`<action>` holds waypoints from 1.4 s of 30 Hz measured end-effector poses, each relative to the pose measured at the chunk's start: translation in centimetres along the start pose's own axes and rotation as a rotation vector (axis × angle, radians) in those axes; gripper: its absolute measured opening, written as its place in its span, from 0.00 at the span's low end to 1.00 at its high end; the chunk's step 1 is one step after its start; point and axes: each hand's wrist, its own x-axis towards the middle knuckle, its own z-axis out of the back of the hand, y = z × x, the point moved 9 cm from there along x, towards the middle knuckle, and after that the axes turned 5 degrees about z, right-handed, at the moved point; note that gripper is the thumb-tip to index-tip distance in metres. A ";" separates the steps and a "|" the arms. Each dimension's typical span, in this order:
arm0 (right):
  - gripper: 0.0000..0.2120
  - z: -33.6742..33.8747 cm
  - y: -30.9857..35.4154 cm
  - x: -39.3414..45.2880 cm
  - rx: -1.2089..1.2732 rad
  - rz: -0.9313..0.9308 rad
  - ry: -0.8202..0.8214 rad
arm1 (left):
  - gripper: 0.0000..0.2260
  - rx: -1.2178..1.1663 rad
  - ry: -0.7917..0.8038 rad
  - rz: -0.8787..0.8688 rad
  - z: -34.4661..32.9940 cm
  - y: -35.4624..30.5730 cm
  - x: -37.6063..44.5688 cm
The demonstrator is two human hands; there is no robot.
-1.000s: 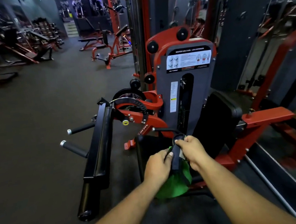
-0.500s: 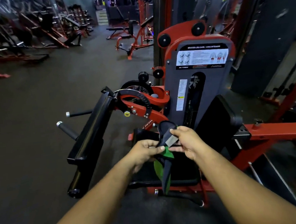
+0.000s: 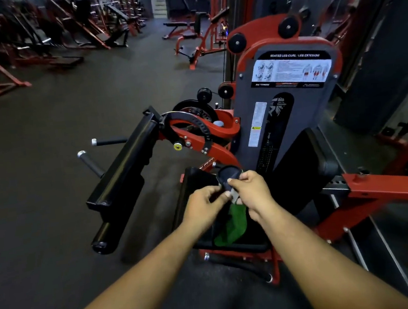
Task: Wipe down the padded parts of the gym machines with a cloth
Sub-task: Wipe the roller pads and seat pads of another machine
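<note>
- your left hand [image 3: 203, 206] is curled, fingers pinching the black strap [image 3: 228, 177]
- your right hand [image 3: 251, 191] pinches the same strap, thumb on its grey tag
- green cloth [image 3: 230, 224] hangs just below your right fingers, above the black seat pad [image 3: 195, 180]

quick count of what's in view: two hands, left hand [image 3: 205, 208] and right hand [image 3: 252, 190]; one green cloth [image 3: 231, 224]; one dark strap [image 3: 227, 174] looped between them; one leg curl/extension machine [image 3: 286, 110] up close; two long black roller pads [image 3: 123, 165] on its arm; two bare metal-capped pegs [image 3: 90, 163] sticking out left; one instruction placard [image 3: 292, 70]; one yellow knob [image 3: 177, 146]; four round black pulley wheels [image 3: 288, 27]; background machines too blurry to count
</note>
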 end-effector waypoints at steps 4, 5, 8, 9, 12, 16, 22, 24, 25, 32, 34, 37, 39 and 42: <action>0.16 -1.6 0.4 0.0 0.192 -0.079 0.048 | 0.27 0.254 -0.017 -0.066 0.4 -0.3 0.1; 0.18 -2.0 0.8 -0.1 0.169 -0.066 0.076 | 0.22 0.277 -0.058 -0.085 1.1 -0.4 0.6; 0.12 -2.6 2.4 1.0 -0.079 0.139 0.183 | 0.16 0.224 -0.102 -0.096 4.0 -0.2 2.5; 0.09 -2.6 3.2 1.4 -0.227 0.263 0.221 | 0.15 0.195 -0.061 -0.112 4.7 -0.3 3.2; 0.19 -3.7 3.6 2.3 -0.621 0.508 0.392 | 0.12 0.079 0.093 -0.176 6.6 -1.0 5.0; 0.41 -3.8 3.5 3.9 -1.241 0.605 0.480 | 0.11 0.087 0.158 -0.245 10.2 -1.3 7.9; 0.16 -2.4 10.3 4.7 -1.301 0.724 0.282 | 0.08 0.442 0.169 -0.384 14.5 -1.1 11.7; 0.12 -2.7 12.1 4.5 -1.143 0.700 0.256 | 0.06 0.370 0.167 -0.359 15.3 -1.0 12.7; 0.11 -2.8 12.6 4.5 -1.028 0.670 0.253 | 0.05 0.279 0.176 -0.335 15.6 -0.8 13.2; 0.16 -4.2 17.6 5.0 -0.067 0.518 0.211 | 0.09 -0.650 0.118 -0.103 18.8 -4.1 15.2; 0.19 -4.9 19.7 5.2 0.165 0.505 0.134 | 0.16 -0.931 0.150 -0.043 19.0 -5.0 15.2; 0.21 -5.5 21.4 5.7 0.395 0.481 0.019 | 0.22 -0.929 0.377 0.079 15.6 -4.2 12.6; 0.21 -5.1 20.6 5.8 0.540 0.423 -0.076 | 0.17 -0.762 0.479 0.130 13.1 -2.7 10.1; 0.15 -5.5 15.2 5.4 0.662 0.186 -0.052 | 0.11 -0.768 0.433 0.170 11.7 -0.8 9.6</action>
